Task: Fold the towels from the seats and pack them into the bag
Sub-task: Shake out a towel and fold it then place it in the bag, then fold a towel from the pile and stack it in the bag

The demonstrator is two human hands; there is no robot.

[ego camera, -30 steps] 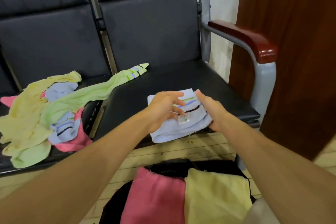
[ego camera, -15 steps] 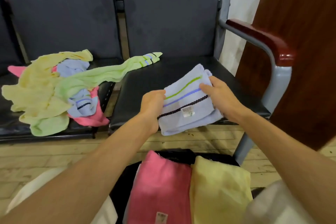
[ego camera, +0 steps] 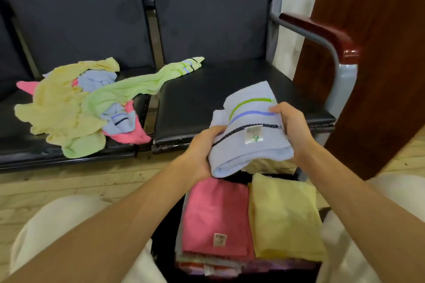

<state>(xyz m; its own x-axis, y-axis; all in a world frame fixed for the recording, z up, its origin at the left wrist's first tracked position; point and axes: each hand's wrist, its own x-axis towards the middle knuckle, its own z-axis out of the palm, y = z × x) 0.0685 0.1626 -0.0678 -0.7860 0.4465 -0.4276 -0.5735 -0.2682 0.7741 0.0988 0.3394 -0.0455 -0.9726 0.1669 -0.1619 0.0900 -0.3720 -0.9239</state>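
Lifted off the seat (ego camera: 207, 103), folded blue towel (ego camera: 250, 135) gripped by left hand (ego camera: 202, 149) and right hand (ego camera: 292, 126).

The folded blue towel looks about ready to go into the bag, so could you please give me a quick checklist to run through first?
1. Folded blue towel held at both ends by left hand and right hand: ok.
2. Fold intact, nothing trailing: ok.
3. Towel lifted off the seat: ok.
4. Towel above the bag: ok.
5. Room atop the pink towel and yellow towel: cannot tell.
6. Unfolded pile remaining: not ok.
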